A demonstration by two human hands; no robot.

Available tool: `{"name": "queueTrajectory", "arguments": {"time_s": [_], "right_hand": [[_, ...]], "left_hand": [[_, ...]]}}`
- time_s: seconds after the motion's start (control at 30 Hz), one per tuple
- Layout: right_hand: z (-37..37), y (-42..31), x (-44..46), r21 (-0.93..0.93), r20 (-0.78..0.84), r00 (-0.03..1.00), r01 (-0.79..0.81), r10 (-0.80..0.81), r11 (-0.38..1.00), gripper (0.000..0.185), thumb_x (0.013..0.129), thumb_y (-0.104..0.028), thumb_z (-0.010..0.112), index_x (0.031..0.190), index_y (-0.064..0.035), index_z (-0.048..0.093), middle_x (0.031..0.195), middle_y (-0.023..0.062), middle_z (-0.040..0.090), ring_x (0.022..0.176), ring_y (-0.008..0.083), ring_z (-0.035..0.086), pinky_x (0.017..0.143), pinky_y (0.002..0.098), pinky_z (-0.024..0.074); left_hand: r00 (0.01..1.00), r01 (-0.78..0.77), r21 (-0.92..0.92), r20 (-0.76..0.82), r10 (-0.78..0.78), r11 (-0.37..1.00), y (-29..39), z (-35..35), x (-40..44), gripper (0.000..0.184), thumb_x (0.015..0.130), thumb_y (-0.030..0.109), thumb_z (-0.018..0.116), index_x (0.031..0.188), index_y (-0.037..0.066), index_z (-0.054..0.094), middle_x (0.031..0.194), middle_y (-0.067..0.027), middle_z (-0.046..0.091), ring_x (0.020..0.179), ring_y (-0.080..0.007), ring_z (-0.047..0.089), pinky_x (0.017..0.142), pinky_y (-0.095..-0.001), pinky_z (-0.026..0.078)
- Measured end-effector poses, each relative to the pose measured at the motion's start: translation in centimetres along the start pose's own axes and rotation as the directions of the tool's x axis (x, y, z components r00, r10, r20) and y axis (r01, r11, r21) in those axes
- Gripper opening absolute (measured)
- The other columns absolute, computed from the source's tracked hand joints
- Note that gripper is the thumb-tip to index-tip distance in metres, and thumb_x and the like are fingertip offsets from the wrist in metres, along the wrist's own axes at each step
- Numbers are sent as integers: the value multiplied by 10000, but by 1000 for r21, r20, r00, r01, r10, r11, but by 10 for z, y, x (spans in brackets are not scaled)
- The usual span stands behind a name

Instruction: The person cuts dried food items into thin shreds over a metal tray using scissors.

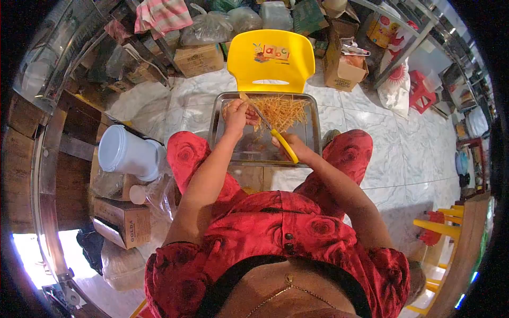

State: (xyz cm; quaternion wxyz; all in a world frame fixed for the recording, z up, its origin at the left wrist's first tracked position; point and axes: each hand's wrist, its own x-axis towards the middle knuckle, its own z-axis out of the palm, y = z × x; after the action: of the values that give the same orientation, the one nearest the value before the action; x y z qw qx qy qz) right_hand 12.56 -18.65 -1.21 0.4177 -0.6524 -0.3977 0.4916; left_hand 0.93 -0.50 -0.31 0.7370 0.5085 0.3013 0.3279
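tool (275,135) – yellow-handled – in right hand (300,148), over tray (251,147).

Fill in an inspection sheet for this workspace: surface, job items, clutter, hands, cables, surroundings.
Surface: metal tray in front of the person; its support is hidden.
Job items: thin light-brown shreds heaped in the tray; yellow-handled cutting tool.
Clutter: cardboard boxes, plastic bags and a light-blue bucket around the floor area.
Hands: left fingers pinch a small pale piece; right grips the tool.
Cables: nothing seen.
Surroundings: yellow chair back beyond the tray; tiled floor.
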Motion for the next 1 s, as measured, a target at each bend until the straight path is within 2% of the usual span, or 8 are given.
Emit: {"name": "queueTrajectory", "arguments": {"time_s": [0.07, 0.3, 0.37, 0.47, 0.6, 0.77, 0.87, 1.0], "right_hand": [[-1, 11, 7, -50, 38, 996, 86, -84, 995, 350, 840, -397, 544, 793, -56, 485, 526, -18, 420, 408, 83, 419, 370, 242, 319], [2, 3, 2, 9, 22, 994, 106, -106, 994, 378, 851, -415, 517, 757, -52, 466, 516, -4, 425, 407, 101, 432, 377, 251, 326], [0, 0, 1, -7, 58, 998, -19, 19, 1000, 401, 849, -427, 513, 740, -43, 468, 503, 3, 430, 406, 106, 443, 373, 258, 327], [0, -4, -2, -62, 34, 999, 40, -38, 997, 415, 844, -433, 519, 732, -37, 473, 493, 9, 434, 398, 111, 448, 367, 266, 329], [-1, -7, -4, -61, 18, 1000, 16, -15, 998, 416, 839, -428, 529, 713, -36, 475, 488, 8, 427, 387, 115, 444, 362, 270, 332], [-2, -3, -3, -104, 0, 998, 67, -67, 992, 418, 830, -420, 547, 672, -41, 474, 478, 0, 410, 380, 116, 441, 355, 266, 328], [-1, -11, -6, -84, 23, 1000, 3, -1, 996, 401, 828, -419, 551, 705, -44, 482, 486, -4, 413, 382, 114, 438, 356, 260, 327], [-1, -7, -5, -146, 5, 998, 60, -60, 987, 400, 826, -424, 551, 727, -40, 493, 490, -5, 417, 390, 113, 442, 360, 259, 333]], "left_hand": [[999, 20, 14, -27, -20, 1000, 5, 4, -5, 148, 885, 166, 435, 870, 26, 481, 666, -103, 546, 530, -206, 598, 408, -287, 500], [999, 51, 90, -8, -50, 995, 3, 4, -5, 155, 880, 164, 428, 857, 19, 476, 645, -104, 544, 519, -208, 592, 411, -283, 500], [999, 38, 113, -7, -37, 993, 2, 4, -7, 157, 877, 167, 429, 839, 21, 473, 630, -97, 543, 510, -204, 587, 412, -287, 498], [998, 63, 107, -25, -60, 992, 6, 7, -9, 165, 877, 176, 436, 825, 24, 471, 631, -91, 545, 504, -200, 583, 414, -291, 496], [995, 95, 101, 29, -99, 990, -6, 0, -2, 165, 876, 182, 439, 830, 27, 469, 639, -94, 545, 504, -200, 582, 418, -295, 497], [995, 100, 138, -16, -99, 985, -8, 2, -5, 180, 879, 189, 438, 870, 12, 461, 656, -102, 546, 504, -196, 581, 405, -290, 484], [996, 86, 179, -17, -84, 980, -12, 2, -3, 190, 879, 196, 437, 885, 7, 455, 663, -108, 549, 507, -195, 584, 399, -288, 477], [996, 82, 159, -34, -77, 984, -9, 3, -6, 184, 881, 196, 432, 889, 13, 445, 664, -117, 551, 510, -193, 588, 397, -285, 475]]}}
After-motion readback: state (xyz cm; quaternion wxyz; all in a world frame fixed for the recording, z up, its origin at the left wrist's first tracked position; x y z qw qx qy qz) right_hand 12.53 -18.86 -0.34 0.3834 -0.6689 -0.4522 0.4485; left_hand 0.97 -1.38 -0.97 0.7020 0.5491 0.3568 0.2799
